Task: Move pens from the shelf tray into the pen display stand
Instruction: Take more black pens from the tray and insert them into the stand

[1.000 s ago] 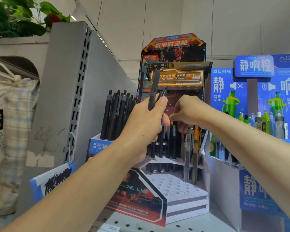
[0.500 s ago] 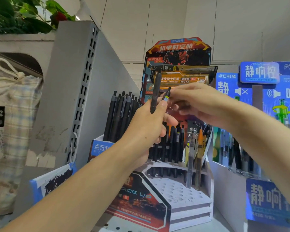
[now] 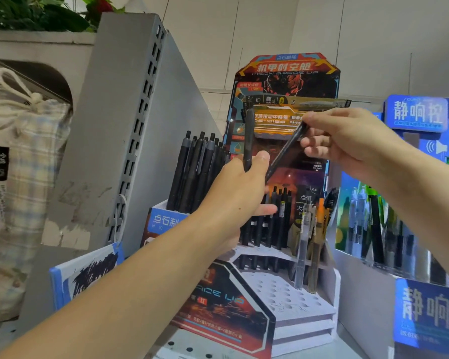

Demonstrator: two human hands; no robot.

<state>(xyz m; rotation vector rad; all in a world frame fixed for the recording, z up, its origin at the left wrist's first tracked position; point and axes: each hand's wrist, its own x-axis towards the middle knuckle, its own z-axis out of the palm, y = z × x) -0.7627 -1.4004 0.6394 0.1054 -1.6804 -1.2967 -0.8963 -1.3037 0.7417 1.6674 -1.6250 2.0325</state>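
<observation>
pens (image 3: 192, 172): matt black plastic | stand (image 3: 296, 301): glossy printed card

You have two hands in view: your left hand (image 3: 240, 189) holds one black pen (image 3: 248, 141) upright at centre frame, and your right hand (image 3: 353, 145), at centre right, pinches one more black pen (image 3: 287, 151), tilted. That makes two pens in hand. One tiered stand (image 3: 290, 301) fills the lower middle, with a back row of roughly seven dark pens (image 3: 272, 218) and about three clear or orange ones (image 3: 309, 242) beside them; blur stops an exact count. One tray (image 3: 163, 218) at centre left holds a tight bunch (image 3: 195, 172) of about eight black pens. One blue display (image 3: 420, 312) stands at the right edge, its pens too blurred to count.
</observation>
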